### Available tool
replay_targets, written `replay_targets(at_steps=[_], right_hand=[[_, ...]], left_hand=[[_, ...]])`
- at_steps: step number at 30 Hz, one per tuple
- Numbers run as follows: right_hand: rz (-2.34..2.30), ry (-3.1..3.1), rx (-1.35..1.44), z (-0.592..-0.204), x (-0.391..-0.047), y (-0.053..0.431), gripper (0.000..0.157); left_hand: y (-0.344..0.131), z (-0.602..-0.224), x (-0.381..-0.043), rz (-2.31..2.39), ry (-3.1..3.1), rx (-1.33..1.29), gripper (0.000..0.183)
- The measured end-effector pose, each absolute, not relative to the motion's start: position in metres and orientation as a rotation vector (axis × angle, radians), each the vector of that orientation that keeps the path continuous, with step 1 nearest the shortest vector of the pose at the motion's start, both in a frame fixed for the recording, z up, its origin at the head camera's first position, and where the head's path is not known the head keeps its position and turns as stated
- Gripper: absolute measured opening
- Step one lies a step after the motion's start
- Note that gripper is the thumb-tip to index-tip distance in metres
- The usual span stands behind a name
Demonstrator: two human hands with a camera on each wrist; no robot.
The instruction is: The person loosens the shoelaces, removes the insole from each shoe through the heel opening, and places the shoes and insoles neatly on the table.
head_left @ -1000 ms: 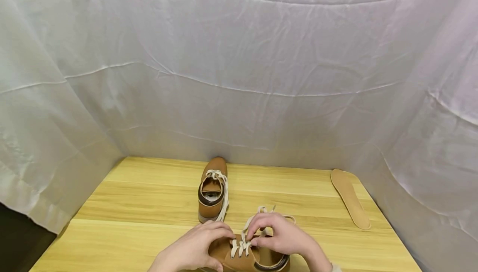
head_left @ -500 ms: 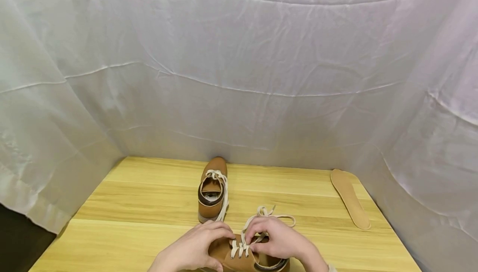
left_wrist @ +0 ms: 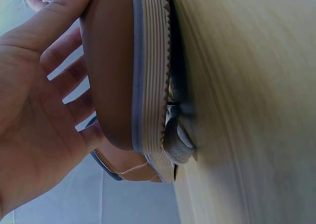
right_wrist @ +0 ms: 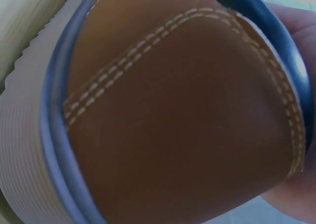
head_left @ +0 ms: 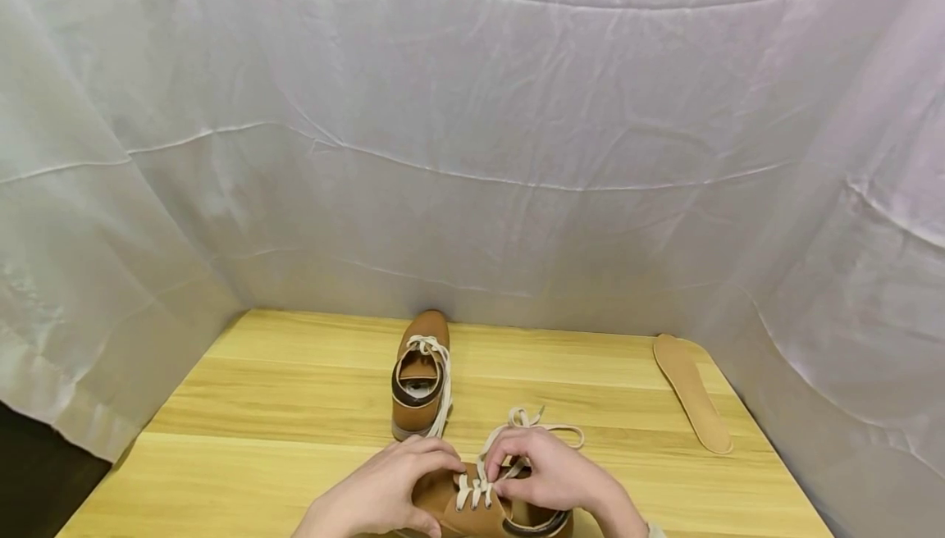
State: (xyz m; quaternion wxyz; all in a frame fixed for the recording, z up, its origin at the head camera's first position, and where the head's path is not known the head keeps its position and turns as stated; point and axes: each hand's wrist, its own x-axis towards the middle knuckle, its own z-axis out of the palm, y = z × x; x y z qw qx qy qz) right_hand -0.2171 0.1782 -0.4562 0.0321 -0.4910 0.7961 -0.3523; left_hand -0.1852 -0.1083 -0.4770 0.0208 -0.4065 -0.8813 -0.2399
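From my end, left to right: left hand half-curled round the toe of the near shoe, thumb on the near flank, fingers spread over the top. Second shoe stands behind. Near shoe sits crosswise at the front of the desk, sole down, toe left. I'd guess light, smooth bendy upper, stiffer sole; may skid, so I'd hold it at the toe. Lace looks soft and limp, not fragile; I'd take it close to the top eyelets. Right hand is there, over the shoe opening, thumb and finger nearly together, pinching lace; can't tell which strand. Far right: insole, flat, well apart.
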Motion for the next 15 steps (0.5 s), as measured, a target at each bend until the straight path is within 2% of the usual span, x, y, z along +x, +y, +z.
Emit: replay_targets(at_steps=[15], right_hand=[[-1.111, 2.406, -1.558, -0.4571, -0.2187, 0.1763, 0.02]], left_hand=[[-0.1076, -0.4742, -0.1855, -0.758, -2.778, -1.241, 0.067]])
